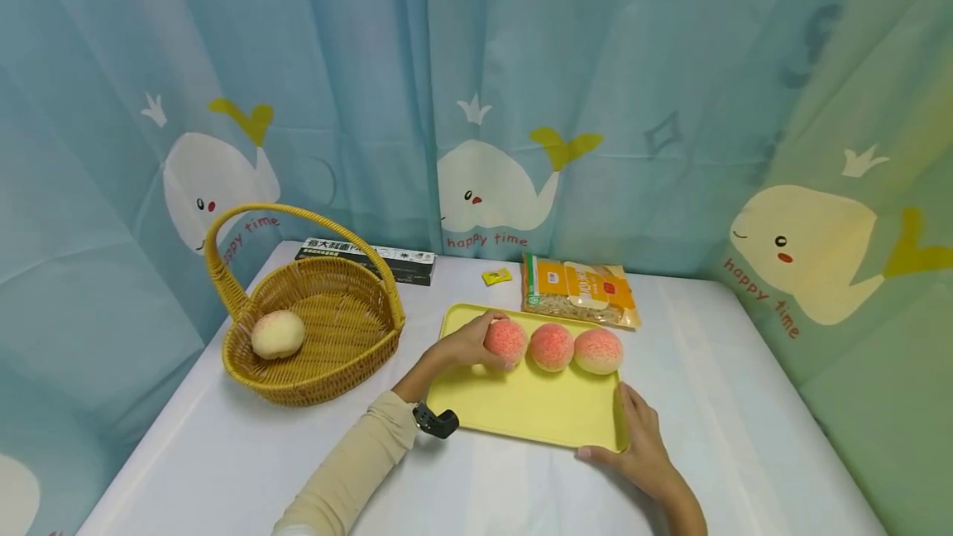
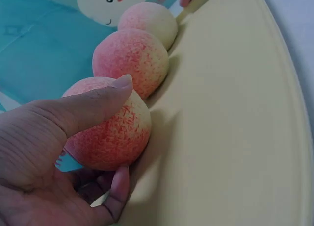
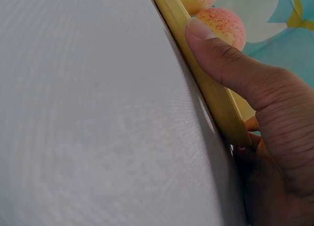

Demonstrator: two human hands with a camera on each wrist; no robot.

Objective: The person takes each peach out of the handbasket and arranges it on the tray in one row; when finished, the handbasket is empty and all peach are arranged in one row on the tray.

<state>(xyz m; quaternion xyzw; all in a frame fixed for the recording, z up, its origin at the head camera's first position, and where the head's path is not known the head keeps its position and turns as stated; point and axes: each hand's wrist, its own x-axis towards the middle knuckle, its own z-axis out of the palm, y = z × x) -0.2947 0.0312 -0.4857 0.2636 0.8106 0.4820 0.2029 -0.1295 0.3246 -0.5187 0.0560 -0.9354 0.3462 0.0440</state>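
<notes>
Three pink-and-cream peaches stand in a row along the back of a yellow tray [image 1: 521, 412]. My left hand [image 1: 467, 343] grips the leftmost peach [image 1: 506, 343]; in the left wrist view the thumb lies over that peach [image 2: 110, 138] and fingertips touch it from below. Beside it are the middle peach [image 1: 552, 347] and the right peach [image 1: 599, 351], which no hand touches. At the tray's front right corner, my right hand [image 1: 642, 449] holds the tray, its thumb along the near rim [image 3: 216, 93] in the right wrist view and its fingers around the side.
Left of the tray stands a wicker basket [image 1: 338, 379] with a tall handle and a pale peach [image 1: 278, 334] inside. Behind are a black-and-white box [image 1: 402, 265], a small yellow packet [image 1: 496, 276] and an orange food bag [image 1: 581, 292]. Whale-printed curtains [image 1: 633, 64] enclose the white table [image 1: 744, 437].
</notes>
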